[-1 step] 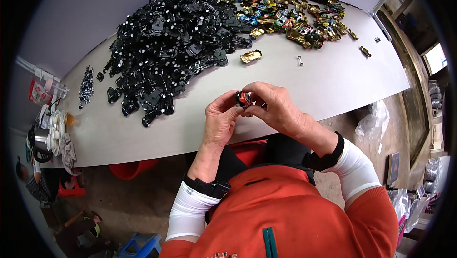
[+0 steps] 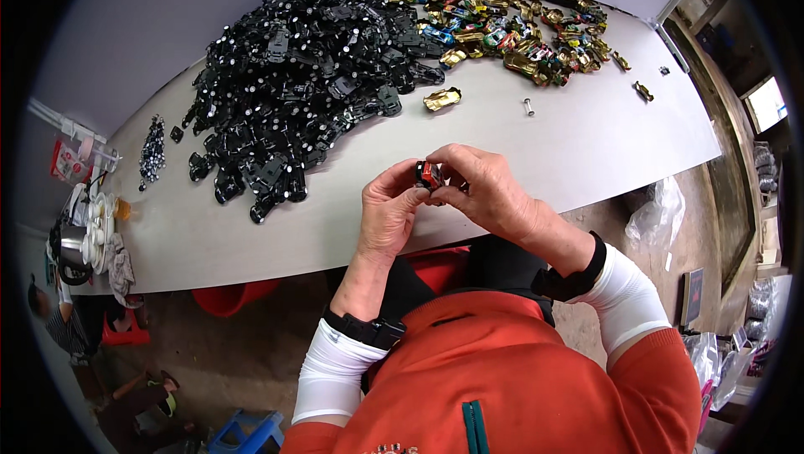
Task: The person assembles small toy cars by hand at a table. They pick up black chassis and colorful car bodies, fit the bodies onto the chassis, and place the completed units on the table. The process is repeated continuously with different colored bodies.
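Between both hands, just above the near part of the table, is a small red and black toy car [image 2: 430, 175]. My left hand [image 2: 390, 209] grips one side of it with thumb and fingers. From the other side my right hand [image 2: 486, 186] pinches it, and the fingers hide much of its body. Beyond my hands a single gold toy car body [image 2: 441, 100] lies by itself on the table. A small wheel axle [image 2: 528, 106] rests to the right of that body.
A large heap of black toy car bases [image 2: 293, 77] covers the table's far left. Mixed gold and coloured car bodies [image 2: 519, 31] lie at the far right. Several loose wheel axles [image 2: 152, 152] sit at the left. A red tub [image 2: 230, 296] stands below the table's near edge.
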`<state>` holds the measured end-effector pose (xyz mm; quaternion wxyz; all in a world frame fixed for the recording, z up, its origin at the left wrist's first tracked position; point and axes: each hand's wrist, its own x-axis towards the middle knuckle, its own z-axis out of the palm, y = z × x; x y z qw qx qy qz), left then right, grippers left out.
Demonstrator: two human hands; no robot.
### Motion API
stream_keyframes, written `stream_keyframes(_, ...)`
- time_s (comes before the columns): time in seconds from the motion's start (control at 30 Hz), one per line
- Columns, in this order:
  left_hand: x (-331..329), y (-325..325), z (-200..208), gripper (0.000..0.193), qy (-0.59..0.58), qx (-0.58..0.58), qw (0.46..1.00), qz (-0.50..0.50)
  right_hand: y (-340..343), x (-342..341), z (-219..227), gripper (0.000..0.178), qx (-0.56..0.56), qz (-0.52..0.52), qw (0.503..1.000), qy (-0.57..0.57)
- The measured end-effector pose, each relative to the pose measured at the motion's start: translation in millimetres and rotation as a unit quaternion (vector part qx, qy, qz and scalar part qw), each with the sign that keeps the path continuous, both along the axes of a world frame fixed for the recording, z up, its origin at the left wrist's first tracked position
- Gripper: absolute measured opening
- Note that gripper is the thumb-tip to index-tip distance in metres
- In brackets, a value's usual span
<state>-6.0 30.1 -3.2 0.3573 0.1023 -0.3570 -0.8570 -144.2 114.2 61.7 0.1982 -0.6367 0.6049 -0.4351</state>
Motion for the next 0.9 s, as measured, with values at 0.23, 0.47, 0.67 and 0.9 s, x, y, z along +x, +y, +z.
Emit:
stream_keyframes(0.23,1,-2,2,0.033,-0.019,-0.030,0.999,-0.040,1,1,11,0.026,0.044,0.016,0.995,0.091)
stream_keyframes(0.47,0,4,17,0.033,-0.040,-0.070,0.997,-0.018,6,-2,22,0.026,0.039,0.031,0.997,0.061)
stream_keyframes(0.67,8,0,36,0.034,-0.041,-0.132,0.990,-0.024,9,4,32,0.025,-0.015,0.029,0.998,0.055)
stream_keyframes(0.9,3,-4,39,0.029,-0.103,-0.046,0.992,-0.061,-2,-13,39,0.034,0.202,0.002,0.959,-0.197)
